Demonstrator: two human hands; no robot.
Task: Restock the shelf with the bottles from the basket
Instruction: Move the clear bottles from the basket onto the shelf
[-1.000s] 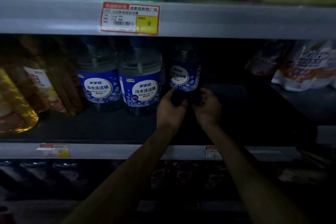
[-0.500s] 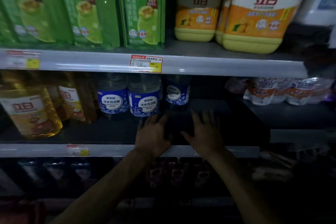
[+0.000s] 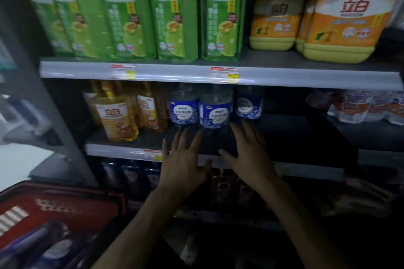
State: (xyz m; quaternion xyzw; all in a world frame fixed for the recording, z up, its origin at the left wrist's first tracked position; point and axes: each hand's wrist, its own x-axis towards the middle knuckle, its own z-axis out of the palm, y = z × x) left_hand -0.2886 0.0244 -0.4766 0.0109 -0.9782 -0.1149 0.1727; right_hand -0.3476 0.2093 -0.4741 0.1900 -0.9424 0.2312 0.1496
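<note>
Both hands are empty: left hand (image 3: 183,164) and right hand (image 3: 249,155) flat, fingers spread, over the shelf (image 3: 109,150) front edge, gripping nothing. Three blue bottles (image 3: 215,111) stand upright mid-shelf, labels out, grouped beside the yellow bottles (image 3: 115,116) so stock faces shoppers. Basket (image 3: 65,190) sits lower left and holds what look like more, blurred. I judge the free hands suit reaching there next.

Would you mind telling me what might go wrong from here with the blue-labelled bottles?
The rightmost blue-labelled bottle stands further back in deep shadow, so the next bottle pushed in could knock it. The left hand and right hand hover open just before the middle blue-labelled bottle; a careless sweep might topple it.
</note>
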